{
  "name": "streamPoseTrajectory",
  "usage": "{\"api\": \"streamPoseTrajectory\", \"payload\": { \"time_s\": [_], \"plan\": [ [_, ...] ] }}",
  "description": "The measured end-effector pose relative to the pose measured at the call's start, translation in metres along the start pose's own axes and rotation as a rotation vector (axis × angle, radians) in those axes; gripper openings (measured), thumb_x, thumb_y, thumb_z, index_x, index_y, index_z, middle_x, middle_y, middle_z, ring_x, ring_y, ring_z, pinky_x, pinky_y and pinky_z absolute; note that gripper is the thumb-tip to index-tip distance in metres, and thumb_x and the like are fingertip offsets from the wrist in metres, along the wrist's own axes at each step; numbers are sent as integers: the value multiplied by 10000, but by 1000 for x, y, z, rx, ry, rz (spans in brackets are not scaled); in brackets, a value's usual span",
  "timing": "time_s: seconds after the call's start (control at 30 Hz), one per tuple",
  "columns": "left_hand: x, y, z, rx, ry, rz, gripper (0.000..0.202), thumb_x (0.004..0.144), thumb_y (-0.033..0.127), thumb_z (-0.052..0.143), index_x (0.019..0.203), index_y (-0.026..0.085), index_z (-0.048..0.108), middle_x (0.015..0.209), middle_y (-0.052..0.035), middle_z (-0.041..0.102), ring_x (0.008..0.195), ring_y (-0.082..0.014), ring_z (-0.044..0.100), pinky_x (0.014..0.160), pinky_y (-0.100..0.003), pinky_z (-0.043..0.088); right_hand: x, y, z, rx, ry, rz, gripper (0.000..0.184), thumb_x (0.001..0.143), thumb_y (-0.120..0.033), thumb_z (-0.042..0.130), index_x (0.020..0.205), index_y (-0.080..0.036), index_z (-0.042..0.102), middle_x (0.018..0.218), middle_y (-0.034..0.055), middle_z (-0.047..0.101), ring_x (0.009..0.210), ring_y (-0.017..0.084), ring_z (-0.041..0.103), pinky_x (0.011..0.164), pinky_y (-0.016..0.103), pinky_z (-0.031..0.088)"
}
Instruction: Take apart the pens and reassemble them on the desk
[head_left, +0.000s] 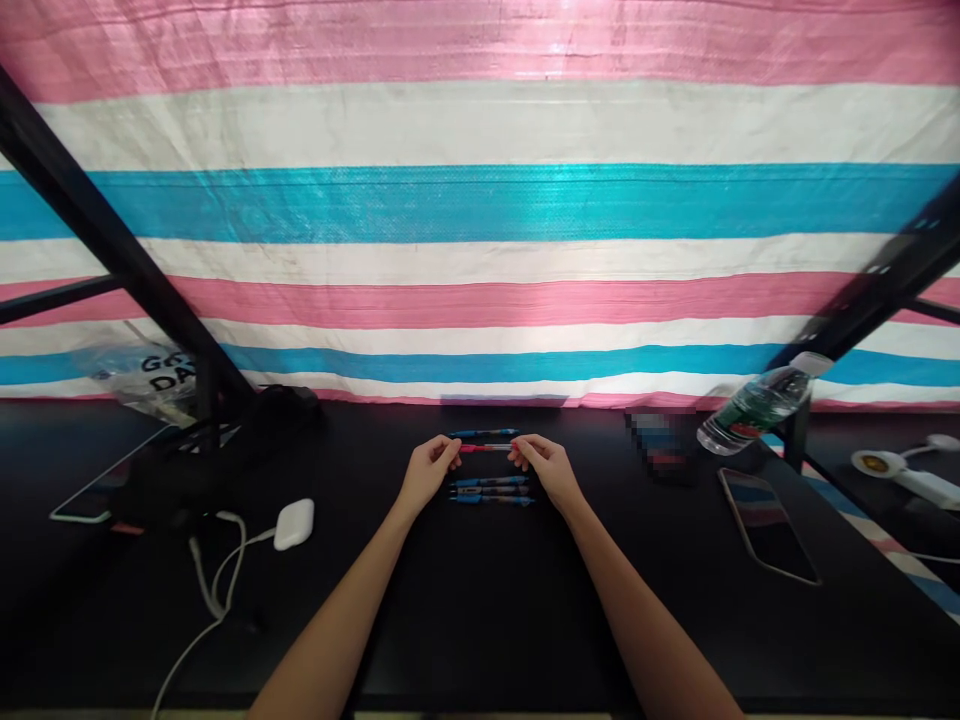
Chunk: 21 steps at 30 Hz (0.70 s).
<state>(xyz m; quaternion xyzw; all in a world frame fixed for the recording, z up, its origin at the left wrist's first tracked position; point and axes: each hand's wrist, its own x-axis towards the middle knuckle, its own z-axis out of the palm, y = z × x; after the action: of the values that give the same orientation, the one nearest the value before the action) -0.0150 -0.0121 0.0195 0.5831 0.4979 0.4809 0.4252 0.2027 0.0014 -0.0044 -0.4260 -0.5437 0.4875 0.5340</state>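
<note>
Both arms reach forward over a black desk (480, 620), and the hands work close together at its middle. The left hand (429, 472) and the right hand (546, 468) each seem to pinch 1 end of a red pen (486, 448) between thumb and fingers. This pen lies level across the person's front, a position that seems to let both hands reach it easily. Just above it lies 1 blue pen (484, 433), and just below lie 3 blue pens (489, 490) side by side, apparently arranged in a row for easy reach. (The fingers hide the ends of the red pen, so I cannot tell if it has a cap.) To the right stands a blurred object (656, 440) that I cannot make out, beside a tilted plastic water bottle (757, 405). A white earbud case (293, 524) lies at left.
</note>
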Motion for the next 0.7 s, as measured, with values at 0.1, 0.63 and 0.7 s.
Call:
{"api": "streamPoseTrajectory", "payload": {
  "time_s": [0.1,0.63,0.7],
  "plan": [
    [0,-1,0,-14,-7,-4,333,781,490,598,711,165,627,597,-8,575,566,-127,526,528,-228,417,-1,-2,0,-31,-23,21,370,753,-537,614,794,-180,699,660,60,688,566,157,571,514,283,433],
    [1,-5,0,10,20,-11,404,821,518,530,673,155,631,603,-20,572,541,-119,501,499,-233,373,0,-3,-2,92,-44,28,352,765,-513,626,884,-190,701,781,74,716,639,168,585,533,288,428],
    [1,-4,0,23,0,5,371,816,497,548,690,159,633,612,-16,571,559,-121,506,518,-231,383,0,-2,-3,92,-44,30,357,761,-511,630,890,-185,701,788,81,717,643,172,586,532,290,431]
  ]
}}
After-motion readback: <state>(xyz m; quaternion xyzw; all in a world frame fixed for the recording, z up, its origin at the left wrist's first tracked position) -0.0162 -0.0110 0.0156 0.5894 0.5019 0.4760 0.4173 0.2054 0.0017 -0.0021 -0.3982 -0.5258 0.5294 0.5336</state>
